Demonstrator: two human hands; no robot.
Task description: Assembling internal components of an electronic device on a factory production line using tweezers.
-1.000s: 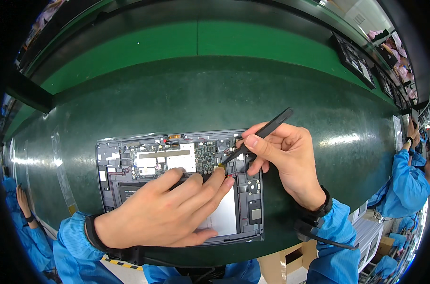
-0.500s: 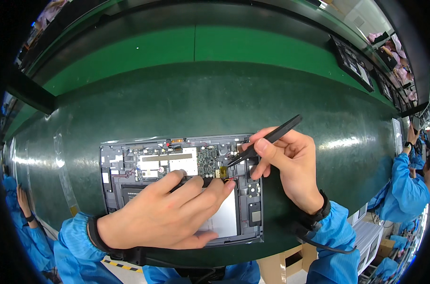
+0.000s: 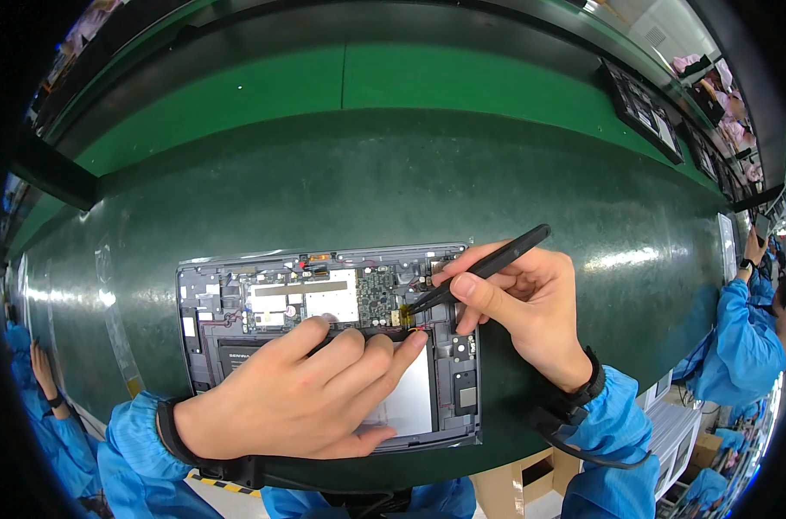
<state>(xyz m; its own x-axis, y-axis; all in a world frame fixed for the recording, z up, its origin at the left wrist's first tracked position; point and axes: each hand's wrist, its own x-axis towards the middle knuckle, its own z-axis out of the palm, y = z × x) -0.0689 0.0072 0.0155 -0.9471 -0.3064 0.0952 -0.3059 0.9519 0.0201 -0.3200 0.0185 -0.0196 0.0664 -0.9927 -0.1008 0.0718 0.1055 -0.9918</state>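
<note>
An opened tablet-like device [image 3: 453,350] lies on the bench, its circuit board [image 3: 376,294], battery and wiring exposed. My left hand [image 3: 302,389] rests flat over its middle, fingers extended and holding nothing; the index fingertip presses beside small red and yellow wires [image 3: 418,329]. In a pinch, my right hand [image 3: 531,298] grips black tweezers [image 3: 497,258] slanting down to the left. Their tips meet a piece of yellow tape [image 3: 405,312] by a white connector [image 3: 396,317] at the board's right edge. Much of the battery is covered by my left hand.
The dark green bench mat [image 3: 341,182] carries strips of clear tape [image 3: 116,320] at left. Another opened device [image 3: 642,112] sits at the far right. A cardboard box [image 3: 505,489] is below the near edge. Co-workers in blue sleeves [image 3: 726,346] are at both sides.
The tweezers have tilted flatter, their tips moving slightly down and left onto the yellow tape. My left hand stays nearly in place. The view has shifted slightly.
</note>
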